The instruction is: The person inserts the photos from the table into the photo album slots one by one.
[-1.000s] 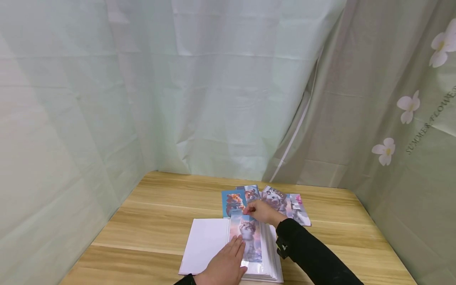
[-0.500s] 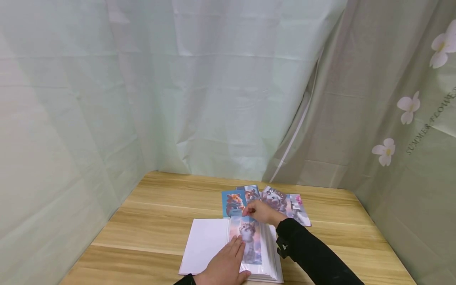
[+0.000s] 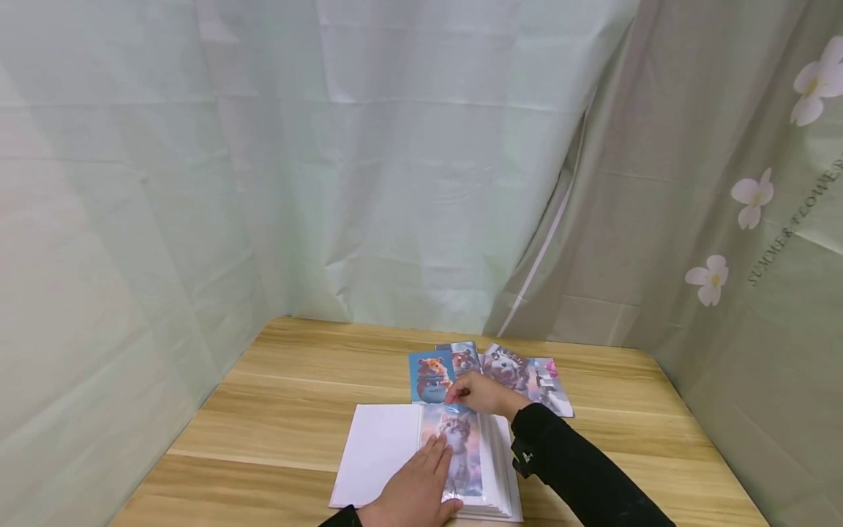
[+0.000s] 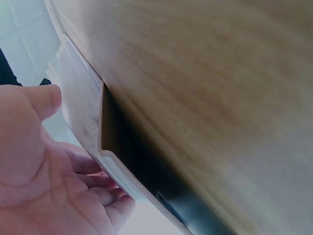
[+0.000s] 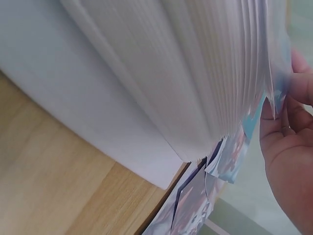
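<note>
A white photo album (image 3: 378, 450) lies spread on the table, its cover turned to the left and its thick pages (image 5: 210, 73) on the right. On the top page is a picture of a grey kitten (image 3: 466, 461) under a pastel sky, lying in the clear sleeve. My left hand (image 3: 416, 484) rests with straight fingers across the left part of this page; in the left wrist view its palm faces the camera. At the picture's top edge my right hand (image 3: 486, 395) pinches with thumb and fingers. The right wrist view shows those fingers (image 5: 299, 88) at the page corner.
Behind the album lie several loose pictures: a blue hamster picture (image 3: 431, 377), another animal picture (image 3: 465, 356), a crowned animal picture (image 3: 507, 366) and one with a pink flower (image 3: 552, 388). Pale curtains (image 3: 421, 183) enclose the wooden table (image 3: 296, 395).
The kitten picture has slid down the page toward the near edge. My right hand has followed it slightly downward and left; my left hand stays on the page, its thumb shifted a little right.
</note>
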Available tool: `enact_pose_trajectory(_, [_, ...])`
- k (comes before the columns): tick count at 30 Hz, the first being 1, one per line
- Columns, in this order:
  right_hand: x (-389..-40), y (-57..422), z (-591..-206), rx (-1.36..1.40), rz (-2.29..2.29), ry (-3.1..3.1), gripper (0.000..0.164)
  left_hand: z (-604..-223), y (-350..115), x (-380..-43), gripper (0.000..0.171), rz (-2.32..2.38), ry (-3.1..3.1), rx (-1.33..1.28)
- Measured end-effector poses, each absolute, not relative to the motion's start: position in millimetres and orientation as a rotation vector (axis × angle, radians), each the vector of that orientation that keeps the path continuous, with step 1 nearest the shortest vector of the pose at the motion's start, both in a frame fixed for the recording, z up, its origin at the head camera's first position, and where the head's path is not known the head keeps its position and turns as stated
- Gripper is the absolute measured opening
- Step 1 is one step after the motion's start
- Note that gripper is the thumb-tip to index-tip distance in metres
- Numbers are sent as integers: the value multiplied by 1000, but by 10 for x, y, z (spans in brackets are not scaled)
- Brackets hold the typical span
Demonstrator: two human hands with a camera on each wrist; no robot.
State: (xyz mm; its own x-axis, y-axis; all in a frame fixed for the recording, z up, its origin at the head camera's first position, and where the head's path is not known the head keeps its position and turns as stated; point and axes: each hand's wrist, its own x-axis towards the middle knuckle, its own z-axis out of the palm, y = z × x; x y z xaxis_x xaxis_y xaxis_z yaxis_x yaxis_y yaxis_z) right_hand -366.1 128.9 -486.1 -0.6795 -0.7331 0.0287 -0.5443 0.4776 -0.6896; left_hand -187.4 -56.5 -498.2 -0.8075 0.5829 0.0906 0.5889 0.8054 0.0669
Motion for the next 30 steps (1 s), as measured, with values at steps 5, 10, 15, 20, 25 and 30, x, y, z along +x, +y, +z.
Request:
enact_pose_trajectory(5, [-3632, 1286, -4833, -1119, -955, 2473, 18, -4975, -560, -1879, 76, -143, -2931, -940])
enact_pose_trajectory(10, [-3616, 1277, -4826, -1096, -940, 2483, 17, -4987, -560, -1885, 76, -141, -2933, -942])
enact_pose_trajectory(15, [-3617, 1272, -4842, -1078, -945, 2499, 18, -5002, -560, -1885, 78, -131, -2924, -946])
enact_pose_trajectory(20, [-3619, 1298, -4867, -1048, -976, 2511, 21, -5023, -568, -1883, 81, -112, -2877, -962])
enact_pose_trajectory(25, [-3606, 1350, -4861, -972, -1102, 2499, 18, -5033, -580, -1887, 81, -122, -2860, -969])
enact_pose_trajectory(30, [-3588, 1427, -4820, -930, -1167, 2525, 17, -4979, -580, -1874, 81, -178, -2908, -962])
